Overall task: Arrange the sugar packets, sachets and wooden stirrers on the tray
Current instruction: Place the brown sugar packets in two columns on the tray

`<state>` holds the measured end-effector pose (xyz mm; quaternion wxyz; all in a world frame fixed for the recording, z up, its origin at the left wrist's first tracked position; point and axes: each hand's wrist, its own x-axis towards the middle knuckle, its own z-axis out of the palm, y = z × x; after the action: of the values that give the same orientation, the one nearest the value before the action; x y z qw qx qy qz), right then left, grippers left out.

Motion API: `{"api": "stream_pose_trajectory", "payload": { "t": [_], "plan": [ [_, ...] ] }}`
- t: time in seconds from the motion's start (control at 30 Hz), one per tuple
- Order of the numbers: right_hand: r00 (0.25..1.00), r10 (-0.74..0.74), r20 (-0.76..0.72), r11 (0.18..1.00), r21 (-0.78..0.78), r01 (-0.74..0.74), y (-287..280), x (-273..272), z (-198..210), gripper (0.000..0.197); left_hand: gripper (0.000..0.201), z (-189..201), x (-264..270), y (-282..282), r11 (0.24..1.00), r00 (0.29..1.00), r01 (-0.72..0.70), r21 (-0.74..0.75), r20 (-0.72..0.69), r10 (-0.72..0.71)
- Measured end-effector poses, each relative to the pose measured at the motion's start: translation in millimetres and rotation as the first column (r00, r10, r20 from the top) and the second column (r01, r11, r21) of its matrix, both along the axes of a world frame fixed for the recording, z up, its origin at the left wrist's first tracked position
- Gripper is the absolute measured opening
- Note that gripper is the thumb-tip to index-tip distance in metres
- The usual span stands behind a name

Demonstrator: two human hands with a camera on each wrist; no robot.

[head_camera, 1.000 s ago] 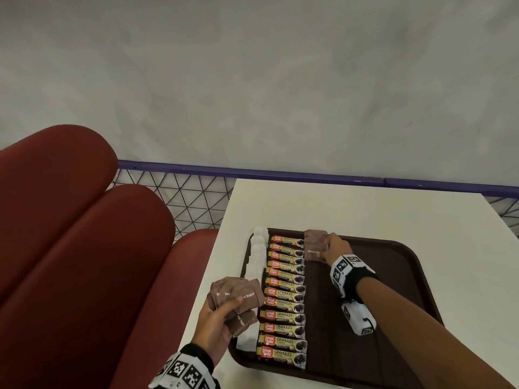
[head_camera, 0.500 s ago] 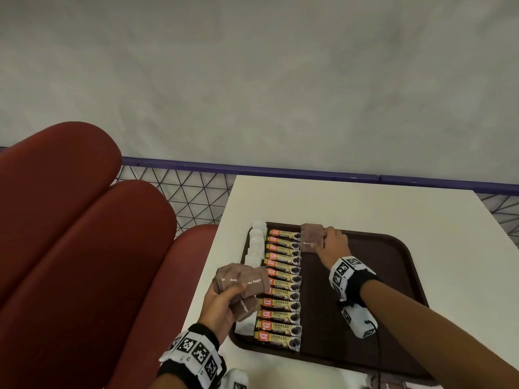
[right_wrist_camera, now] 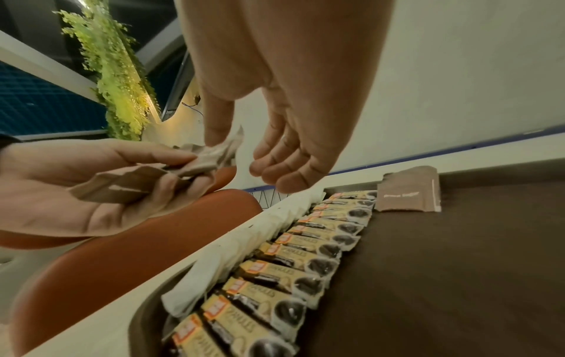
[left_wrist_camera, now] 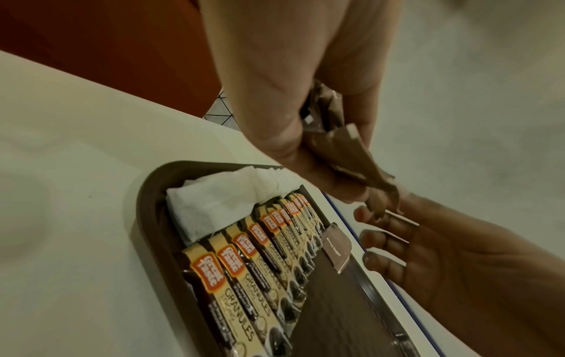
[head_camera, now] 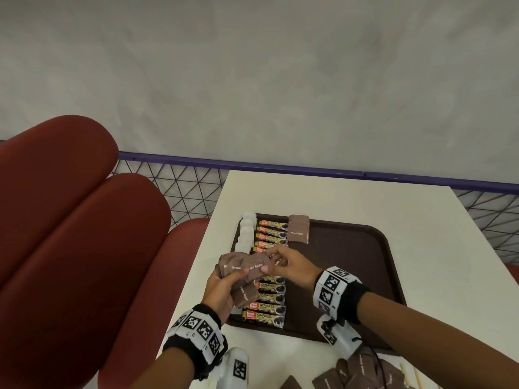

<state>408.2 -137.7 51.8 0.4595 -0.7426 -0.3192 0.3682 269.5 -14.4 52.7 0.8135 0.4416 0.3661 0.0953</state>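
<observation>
Head view: worn on the head, set high, faces forward and down; takes in the tray [head_camera: 365, 248] on the white table [head_camera: 351, 197], both forearms, red seat backs [head_camera: 70, 220] at left and a grey wall beyond.
Left wrist view: set close under the left hand [left_wrist_camera: 305, 79], looks along the palm toward the tray's far end.
Right wrist view: set close under the right hand [right_wrist_camera: 290, 96], faces across the tray toward the seat.
Shared area: all three views show the row of coffee sachets [head_camera: 271, 279] [left_wrist_camera: 260, 260] [right_wrist_camera: 293, 260] and the single brown sugar packet [head_camera: 299, 233] [left_wrist_camera: 336, 247] [right_wrist_camera: 408, 190] lying beside it.
</observation>
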Motion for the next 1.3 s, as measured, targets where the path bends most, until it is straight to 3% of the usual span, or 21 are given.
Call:
{"api": "stream_pose_trajectory", "payload": {
  "t": [0.23,0.33,0.43,0.53,0.6,0.77,1.03,1.3],
  "plan": [
    [1.000,-0.007,-0.026,0.999,0.047,0.008,0.2,-4.6,-8.2,0.033,0.040,-3.0,0.0,-1.9,0.999,1.000,-0.012,-0.034,-0.006,0.012],
    [0.999,-0.034,-0.025,0.998,0.044,0.035,-4.5,1.1,-8.1,0.010,0.039,-3.8,-0.7,1.6,0.998,1.000,-0.031,-0.062,-0.006,0.031],
    [0.973,-0.212,0.087,0.977,0.013,0.211,-10.4,16.7,-10.9,0.016,0.039,-5.7,-2.5,6.2,0.995,0.999,-0.047,-0.086,-0.017,0.046],
    [0.889,-0.428,0.164,0.898,-0.035,0.439,-18.5,39.1,-16.9,0.011,0.037,-6.3,-4.9,9.2,0.994,0.998,-0.055,-0.093,-0.016,0.053],
    [0.849,-0.497,0.179,0.847,-0.110,0.519,-22.9,55.2,-22.3,0.005,0.036,-7.1,-5.9,10.6,0.995,0.999,-0.051,-0.090,-0.011,0.050],
    [0.784,-0.577,0.227,0.747,-0.240,0.619,-19.5,82.1,-36.8,0.025,0.036,-12.0,-6.0,15.7,0.997,0.999,-0.031,-0.066,-0.023,0.030],
    [0.759,-0.603,0.246,0.686,-0.325,0.651,5.2,93.2,-56.0,0.012,0.036,-20.2,-1.3,26.1,0.997,0.999,-0.034,-0.076,-0.017,0.033],
    [0.768,-0.557,0.316,0.663,-0.387,0.640,14.6,99.0,-63.4,0.015,0.032,-21.5,-3.5,32.7,0.996,0.999,-0.019,-0.087,0.031,0.021]
  ]
}}
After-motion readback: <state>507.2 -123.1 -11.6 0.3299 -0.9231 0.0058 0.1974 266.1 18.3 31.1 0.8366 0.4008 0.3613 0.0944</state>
